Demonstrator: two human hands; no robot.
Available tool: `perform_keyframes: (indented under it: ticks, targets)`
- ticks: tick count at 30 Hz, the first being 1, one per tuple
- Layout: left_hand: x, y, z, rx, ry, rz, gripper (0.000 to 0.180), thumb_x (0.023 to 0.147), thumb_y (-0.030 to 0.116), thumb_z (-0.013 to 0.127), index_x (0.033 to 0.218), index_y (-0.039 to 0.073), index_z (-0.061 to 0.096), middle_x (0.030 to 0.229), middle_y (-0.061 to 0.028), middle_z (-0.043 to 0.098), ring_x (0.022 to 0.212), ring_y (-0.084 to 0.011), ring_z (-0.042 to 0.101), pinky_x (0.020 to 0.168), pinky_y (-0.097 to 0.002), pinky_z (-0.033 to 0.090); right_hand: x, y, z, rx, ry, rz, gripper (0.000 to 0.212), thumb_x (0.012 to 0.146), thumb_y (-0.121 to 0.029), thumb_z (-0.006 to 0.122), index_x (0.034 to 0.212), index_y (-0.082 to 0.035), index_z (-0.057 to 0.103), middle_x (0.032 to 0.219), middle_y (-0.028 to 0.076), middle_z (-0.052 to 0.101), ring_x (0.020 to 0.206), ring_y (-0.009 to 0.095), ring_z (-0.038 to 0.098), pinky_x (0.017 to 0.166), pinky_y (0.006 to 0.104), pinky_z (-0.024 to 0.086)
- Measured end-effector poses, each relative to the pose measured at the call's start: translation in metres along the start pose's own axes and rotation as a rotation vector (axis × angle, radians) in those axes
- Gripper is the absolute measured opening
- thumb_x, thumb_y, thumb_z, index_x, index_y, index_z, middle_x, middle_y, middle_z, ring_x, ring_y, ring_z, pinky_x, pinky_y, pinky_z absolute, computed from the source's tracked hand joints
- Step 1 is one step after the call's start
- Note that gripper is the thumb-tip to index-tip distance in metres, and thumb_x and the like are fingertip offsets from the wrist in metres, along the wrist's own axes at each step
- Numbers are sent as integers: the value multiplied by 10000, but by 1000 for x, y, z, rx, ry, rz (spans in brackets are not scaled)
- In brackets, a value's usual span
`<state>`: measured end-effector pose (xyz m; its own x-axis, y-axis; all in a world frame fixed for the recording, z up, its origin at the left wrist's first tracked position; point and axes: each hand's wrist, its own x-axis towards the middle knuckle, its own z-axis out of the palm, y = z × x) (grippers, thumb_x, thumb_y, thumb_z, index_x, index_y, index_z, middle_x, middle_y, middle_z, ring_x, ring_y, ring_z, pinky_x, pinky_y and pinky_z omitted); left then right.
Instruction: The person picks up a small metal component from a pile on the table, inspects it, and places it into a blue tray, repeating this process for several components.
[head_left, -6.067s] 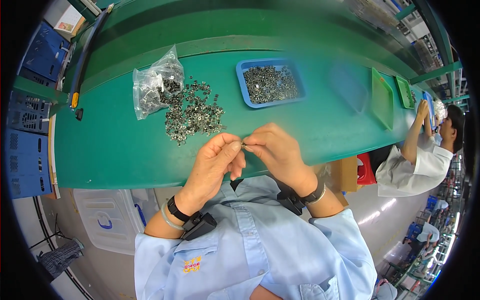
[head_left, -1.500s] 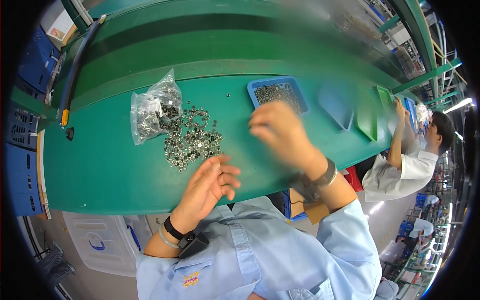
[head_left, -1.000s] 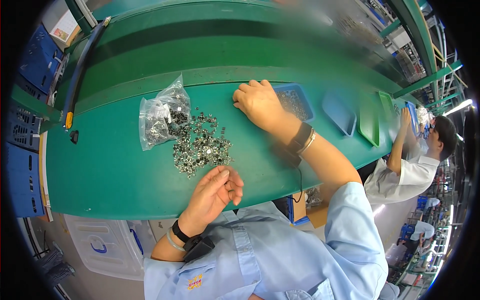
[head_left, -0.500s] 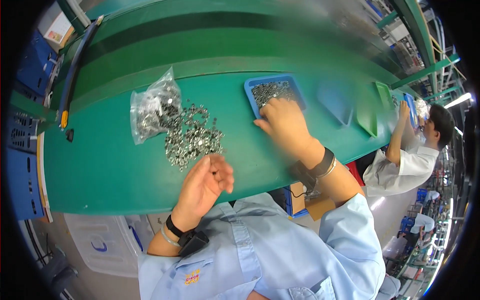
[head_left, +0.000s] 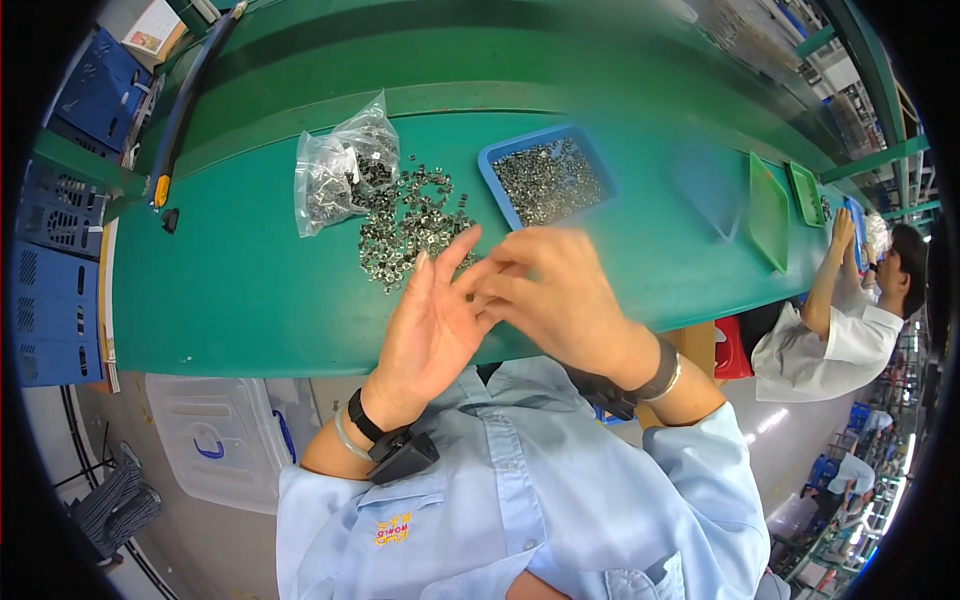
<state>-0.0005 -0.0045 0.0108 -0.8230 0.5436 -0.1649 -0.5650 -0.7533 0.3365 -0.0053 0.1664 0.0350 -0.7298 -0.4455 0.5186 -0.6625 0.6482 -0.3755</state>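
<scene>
1. A green work surface (head_left: 250, 310) ran across the view, backed by a green panel (head_left: 430, 60).
2. Blue crates (head_left: 60, 310) stood at the person's left; below the bench, a lidded clear plastic box (head_left: 210, 430) rested on the grey floor (head_left: 225, 550).
3. Off to the right, a co-worker in a white shirt (head_left: 840, 350) sat at the bench, with a red object (head_left: 733, 350) nearby.
4. Small metal parts (head_left: 400, 235) lay in a loose pile beside a clear bag (head_left: 325, 185) holding more of them.
5. A blue tray (head_left: 489, 178), right of the pile, held many similar pieces; a green tray (head_left: 768, 215) lay well apart from it.
6. The left hand (head_left: 432, 335) was open, palm up, fingers spread, its fingertips hiding the pile's near edge.
7. The right hand (head_left: 565, 290), fingers bent and blurred, met the left hand's fingers; whether either held a part could not be told.
</scene>
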Motion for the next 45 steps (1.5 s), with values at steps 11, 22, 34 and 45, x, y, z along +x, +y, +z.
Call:
perform_keyframes:
  ticks: [11,22,34,45]
  targets:
    - [-1,-9,0,198,-45,-4,548,1004,402,344,1394,26,264,1288,-160,470,1147,-211,495,956,-371,411,-19,2,8,99,65,39,222,718,-129,708,927,-126,632,1031,29,544,1058,254,511,878,402,374]
    - [5,-14,6,196,6,5,485,1015,343,323,1365,7,305,1265,-158,494,1156,-227,511,962,-369,432,-19,-3,13,125,96,84,245,652,-64,745,856,-103,615,1009,62,577,1035,300,543,860,412,431]
    - [-1,-13,-5,528,51,-25,236,986,210,463,1107,12,503,995,-106,610,918,-205,633,791,-348,530,-24,3,2,-42,143,47,249,682,-134,738,894,-91,615,1013,41,567,1065,252,530,936,445,385]
    - [-1,-8,-3,568,87,-14,156,949,123,532,1042,-1,558,931,-90,630,838,-168,633,740,-300,525,-26,8,6,125,151,100,237,696,-98,732,899,-88,609,965,39,575,987,251,557,853,396,414]
